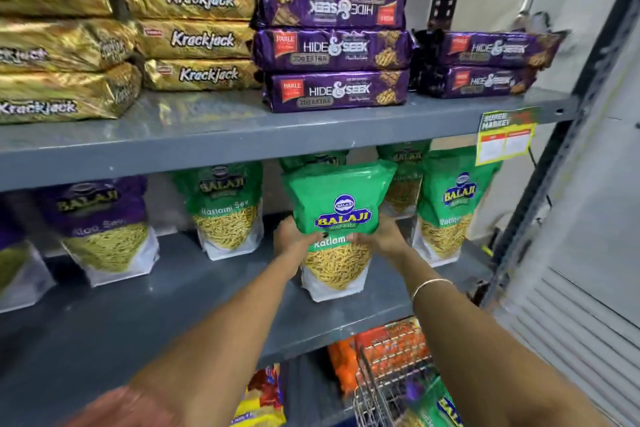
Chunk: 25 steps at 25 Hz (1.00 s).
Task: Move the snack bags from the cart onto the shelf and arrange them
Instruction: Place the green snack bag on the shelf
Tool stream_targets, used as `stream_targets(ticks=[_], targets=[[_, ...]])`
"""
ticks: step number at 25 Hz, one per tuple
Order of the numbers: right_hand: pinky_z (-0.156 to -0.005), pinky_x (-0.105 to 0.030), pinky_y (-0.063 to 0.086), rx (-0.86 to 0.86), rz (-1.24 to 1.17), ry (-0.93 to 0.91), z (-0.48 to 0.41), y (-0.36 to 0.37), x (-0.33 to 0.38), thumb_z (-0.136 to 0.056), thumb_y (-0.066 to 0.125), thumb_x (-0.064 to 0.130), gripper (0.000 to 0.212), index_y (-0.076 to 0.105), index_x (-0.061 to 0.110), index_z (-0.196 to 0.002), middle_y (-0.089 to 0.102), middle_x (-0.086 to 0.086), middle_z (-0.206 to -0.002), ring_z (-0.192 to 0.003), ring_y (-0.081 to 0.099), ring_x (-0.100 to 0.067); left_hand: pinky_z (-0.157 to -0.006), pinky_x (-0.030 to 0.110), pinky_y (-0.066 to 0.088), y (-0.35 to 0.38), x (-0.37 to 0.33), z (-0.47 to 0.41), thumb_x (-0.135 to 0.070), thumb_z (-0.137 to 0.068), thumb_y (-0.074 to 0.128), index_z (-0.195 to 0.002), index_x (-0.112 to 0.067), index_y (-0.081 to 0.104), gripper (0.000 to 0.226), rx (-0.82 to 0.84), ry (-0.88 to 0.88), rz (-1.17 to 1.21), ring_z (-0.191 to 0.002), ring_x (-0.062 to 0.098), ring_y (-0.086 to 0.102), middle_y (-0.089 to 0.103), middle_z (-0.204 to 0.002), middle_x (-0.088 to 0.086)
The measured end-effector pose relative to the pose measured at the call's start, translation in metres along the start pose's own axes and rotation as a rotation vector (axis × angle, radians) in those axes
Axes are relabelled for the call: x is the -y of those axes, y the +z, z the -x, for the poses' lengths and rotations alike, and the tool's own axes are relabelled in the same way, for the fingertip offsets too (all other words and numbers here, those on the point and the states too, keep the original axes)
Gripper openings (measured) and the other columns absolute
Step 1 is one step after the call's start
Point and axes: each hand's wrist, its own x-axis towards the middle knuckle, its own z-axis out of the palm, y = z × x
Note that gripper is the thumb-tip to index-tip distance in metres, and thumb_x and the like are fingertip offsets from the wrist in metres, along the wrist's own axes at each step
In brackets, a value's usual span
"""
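A green Balaji Ratlami Sev bag (335, 208) stands upright on the middle grey shelf (180, 295), near its front edge. My left hand (292, 239) grips its left side and my right hand (382, 236) grips its right side, thumbs across the front. Other green Balaji bags stand on the same shelf: one to the left (227, 208), one to the right (450, 204), and two more behind, partly hidden. A purple Balaji Aloo Sev bag (104, 229) stands further left. The wire cart (388, 388) at bottom right holds another green bag (436, 406).
The upper shelf (242, 135) carries stacks of gold Krackjack packs (197, 35) and purple Hide & Seek packs (332, 45). A yellow price tag (504, 139) hangs from its right edge. Orange and red packets (381, 354) lie on the lowest shelf. A grey upright post (554, 156) bounds the right side.
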Motion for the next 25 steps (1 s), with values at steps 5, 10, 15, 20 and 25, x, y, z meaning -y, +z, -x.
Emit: stream_targets(ticks=[5, 10, 15, 20, 25], targets=[[-0.09, -0.045, 0.05, 0.01, 0.002, 0.083, 0.005, -0.004, -0.017, -0.063, 0.075, -0.005, 0.061, 0.049, -0.004, -0.118, 0.06, -0.022, -0.117, -0.102, 0.059, -0.031, -0.096, 0.041, 0.043, 0.005, 0.005, 0.025, -0.026, -0.063, 0.079, -0.122, -0.001, 0.04, 0.075, -0.159, 0.089, 0.012, -0.119, 0.03, 0.05, 0.052, -0.129, 0.018], [-0.062, -0.019, 0.044, -0.153, 0.082, 0.288, 0.058, -0.059, -0.044, -0.071, 0.073, 0.004, 0.053, 0.046, 0.003, -0.116, 0.057, -0.008, -0.089, -0.082, 0.054, -0.017, -0.098, 0.036, 0.025, 0.048, 0.038, 0.086, -0.039, -0.073, 0.053, -0.117, 0.0, 0.041, 0.06, -0.382, 0.61, -0.393, -0.11, 0.028, 0.034, 0.051, -0.122, 0.025], [-0.042, -0.01, 0.036, -0.331, 0.182, 0.542, 0.136, -0.13, -0.154, -0.076, 0.067, 0.002, 0.007, 0.063, 0.008, -0.076, 0.056, 0.004, -0.052, -0.05, 0.043, -0.008, -0.091, 0.043, 0.045, 0.173, 0.096, 0.131, -0.023, -0.086, 0.051, -0.109, -0.007, 0.048, 0.028, 0.454, 0.373, -0.492, -0.105, 0.034, 0.056, 0.059, -0.111, 0.018], [-0.045, -0.02, 0.033, -0.456, -0.001, 0.997, 0.222, -0.127, -0.306, -0.072, 0.072, 0.014, 0.026, 0.05, 0.014, -0.06, 0.049, -0.004, -0.063, -0.056, 0.043, -0.016, -0.089, 0.041, 0.043, 0.279, 0.168, 0.145, -0.016, -0.086, 0.055, -0.117, 0.006, 0.051, 0.039, 0.827, -0.103, -0.674, -0.112, 0.035, 0.057, 0.058, -0.125, 0.024], [-0.044, -0.02, 0.041, -0.577, -0.385, 1.042, 0.25, -0.067, -0.398, -0.045, 0.08, 0.031, 0.045, 0.064, 0.015, -0.083, 0.064, -0.009, -0.07, -0.049, 0.056, -0.014, -0.096, 0.041, 0.045, 0.327, 0.247, 0.127, -0.014, -0.089, 0.052, -0.131, 0.005, 0.037, 0.049, 0.839, -0.189, -0.858, -0.116, 0.038, 0.054, 0.052, -0.13, 0.029]])
